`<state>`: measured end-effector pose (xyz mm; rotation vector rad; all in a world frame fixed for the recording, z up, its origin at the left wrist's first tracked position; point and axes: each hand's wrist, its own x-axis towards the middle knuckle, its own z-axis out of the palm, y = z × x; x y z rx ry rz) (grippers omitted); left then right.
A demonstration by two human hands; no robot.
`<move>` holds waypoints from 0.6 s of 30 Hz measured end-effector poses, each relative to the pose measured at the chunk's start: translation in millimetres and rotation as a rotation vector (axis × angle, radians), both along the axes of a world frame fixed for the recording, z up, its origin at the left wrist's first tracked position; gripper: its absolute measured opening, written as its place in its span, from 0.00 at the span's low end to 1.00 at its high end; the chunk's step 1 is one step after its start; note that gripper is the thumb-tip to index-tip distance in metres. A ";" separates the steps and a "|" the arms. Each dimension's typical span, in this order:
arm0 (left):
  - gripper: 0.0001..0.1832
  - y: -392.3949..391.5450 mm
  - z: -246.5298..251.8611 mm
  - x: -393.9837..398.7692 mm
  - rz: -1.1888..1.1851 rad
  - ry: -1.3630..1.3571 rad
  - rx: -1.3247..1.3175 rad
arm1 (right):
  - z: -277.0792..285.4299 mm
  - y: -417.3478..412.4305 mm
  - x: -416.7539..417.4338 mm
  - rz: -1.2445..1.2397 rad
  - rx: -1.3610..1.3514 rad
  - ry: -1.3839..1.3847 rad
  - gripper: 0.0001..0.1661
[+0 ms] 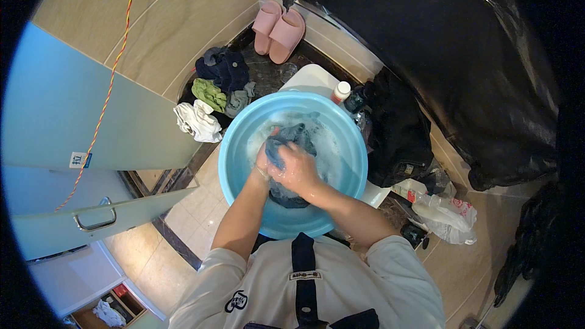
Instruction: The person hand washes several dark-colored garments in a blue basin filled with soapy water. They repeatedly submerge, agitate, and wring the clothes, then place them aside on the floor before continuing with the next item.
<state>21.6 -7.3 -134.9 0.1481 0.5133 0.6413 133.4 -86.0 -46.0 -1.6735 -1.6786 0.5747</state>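
Right in front of me a light-blue plastic basin (228, 173) holds soapy water (331, 146) with white suds. My left hand (262, 161) and my right hand (295, 168) come together over its middle, both wet. Between them they grip a bunched dark blue-grey cloth (297, 136), part of it lifted in the fingers. The lower part of the cloth hangs into the water under my hands. Some left fingers are hidden behind the fabric and my right hand.
A white stool or board (315, 76) shows under the basin, with a white-capped bottle (341, 91) beside the rim. Clothes (197, 121) lie in a pile at left. Pink slippers (279, 32) lean at the wall. Black garments (397, 137) and plastic bags (448, 219) are at right; a glass door (105, 212) is at left.
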 end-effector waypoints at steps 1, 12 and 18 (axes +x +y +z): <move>0.25 -3.3 -1.3 -0.2 -0.007 0.008 -0.017 | -7.3 4.7 5.9 -0.012 0.019 -0.030 0.21; 0.31 -33.3 57.7 -26.6 -0.412 1.951 1.238 | -61.6 13.4 109.3 -0.042 -0.200 -0.509 0.32; 0.37 -43.2 22.2 11.2 -1.193 2.016 1.420 | -100.5 -25.8 64.9 0.211 -0.508 -0.611 0.42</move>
